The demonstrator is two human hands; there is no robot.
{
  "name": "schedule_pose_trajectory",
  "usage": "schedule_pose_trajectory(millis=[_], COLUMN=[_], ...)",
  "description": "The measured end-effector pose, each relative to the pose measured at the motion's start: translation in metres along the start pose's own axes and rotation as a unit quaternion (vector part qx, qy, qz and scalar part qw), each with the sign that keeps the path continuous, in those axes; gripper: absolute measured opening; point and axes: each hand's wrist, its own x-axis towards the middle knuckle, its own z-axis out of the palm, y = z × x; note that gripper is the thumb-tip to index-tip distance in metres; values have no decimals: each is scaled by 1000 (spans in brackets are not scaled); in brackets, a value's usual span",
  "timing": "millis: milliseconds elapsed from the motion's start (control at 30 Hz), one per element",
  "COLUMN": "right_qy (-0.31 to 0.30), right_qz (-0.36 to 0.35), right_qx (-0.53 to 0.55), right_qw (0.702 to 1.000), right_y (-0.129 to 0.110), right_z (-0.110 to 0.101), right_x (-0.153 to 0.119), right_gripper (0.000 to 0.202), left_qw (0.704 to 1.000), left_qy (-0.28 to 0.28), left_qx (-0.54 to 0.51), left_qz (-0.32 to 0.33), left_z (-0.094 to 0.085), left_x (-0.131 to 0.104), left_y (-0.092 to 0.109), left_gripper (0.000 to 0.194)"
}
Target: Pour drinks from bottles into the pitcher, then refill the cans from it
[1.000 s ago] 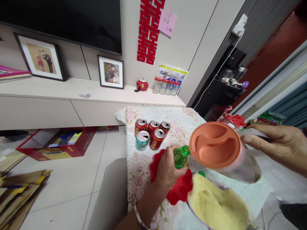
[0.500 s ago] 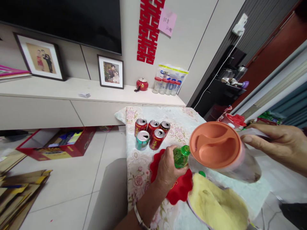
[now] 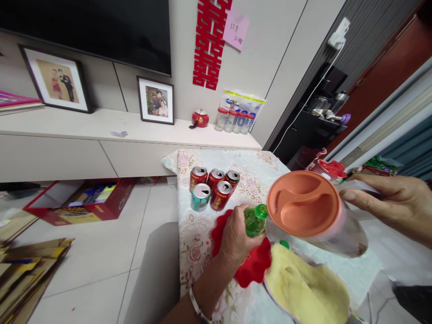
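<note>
My left hand (image 3: pixel 236 234) is wrapped round a green plastic bottle (image 3: pixel 254 221) above a red wavy-edged mat (image 3: pixel 245 265). The bottle's neck has no cap on it and meets the rim of a clear pitcher (image 3: pixel 334 236). With my right hand (image 3: pixel 394 202) I grip the pitcher's handle, holding it tilted toward the bottle. An orange lid (image 3: pixel 303 204) covers the pitcher's top. Whether liquid runs between the two cannot be made out. A small green cap (image 3: pixel 284 244) lies on the table beside the mat. Near it rests a yellow cloth (image 3: pixel 307 283).
Several open drink cans, red ones (image 3: pixel 221 196) and one teal can (image 3: pixel 200 198), stand on the flowered tablecloth (image 3: pixel 191 234) ahead of my left hand. Behind the table is a low cabinet (image 3: pixel 135 135) with glass jars (image 3: pixel 232 121). A red box (image 3: pixel 111 207) sits on the floor at left.
</note>
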Motion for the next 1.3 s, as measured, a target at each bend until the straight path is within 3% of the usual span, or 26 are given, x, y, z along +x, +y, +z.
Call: schedule_pose_trajectory(millis=[200, 467, 967, 1300], right_qy=[-8, -4, 3, -1], right_qz=[-13, -21, -14, -26], right_qx=[-10, 4, -17, -14], right_qw=[1000, 1000, 1000, 1000], right_y=[-6, 10, -11, -5], right_z=[1, 3, 1, -1], right_x=[3, 0, 5, 3], right_gripper=[54, 44, 60, 59], left_qw=[1000, 1000, 1000, 1000], left_qy=[2, 2, -1, 0], left_qx=[6, -2, -9, -8], left_qz=[-3, 4, 3, 2], left_z=[0, 1, 1, 1], left_x=[-1, 0, 0, -1], left_y=[0, -1, -2, -3], left_gripper=[75, 75, 75, 75])
